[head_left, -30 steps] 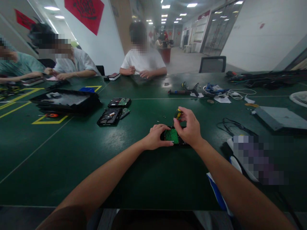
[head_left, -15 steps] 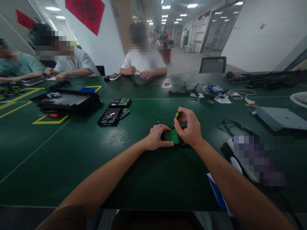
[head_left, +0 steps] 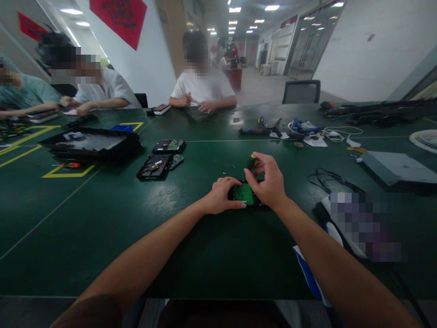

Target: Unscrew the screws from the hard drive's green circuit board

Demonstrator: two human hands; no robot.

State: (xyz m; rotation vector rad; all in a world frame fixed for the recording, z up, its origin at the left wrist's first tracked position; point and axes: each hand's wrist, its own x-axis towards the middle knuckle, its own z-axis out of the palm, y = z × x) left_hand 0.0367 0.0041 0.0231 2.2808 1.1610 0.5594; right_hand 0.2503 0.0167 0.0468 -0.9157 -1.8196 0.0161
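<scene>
A small black hard drive with a green circuit board [head_left: 243, 194] lies on the dark green table [head_left: 102, 228] in front of me. My left hand [head_left: 221, 196] rests closed on the drive's left end and holds it down. My right hand [head_left: 268, 181] is pinched round a screwdriver with a yellow and black handle [head_left: 251, 161], held upright with its tip hidden at the drive's far edge. A few tiny screws [head_left: 228, 170] lie just beyond the drive.
Two more opened drives [head_left: 155, 166] [head_left: 170, 146] and a black tray [head_left: 92, 143] lie to the left. Tools and cables [head_left: 293, 129] are at the back, a grey box [head_left: 398, 167] and a cable [head_left: 332, 181] to the right. Three other people sit along the far and left sides.
My right fingers have shifted slightly round the screwdriver handle. The left hand and the drive have stayed where they were.
</scene>
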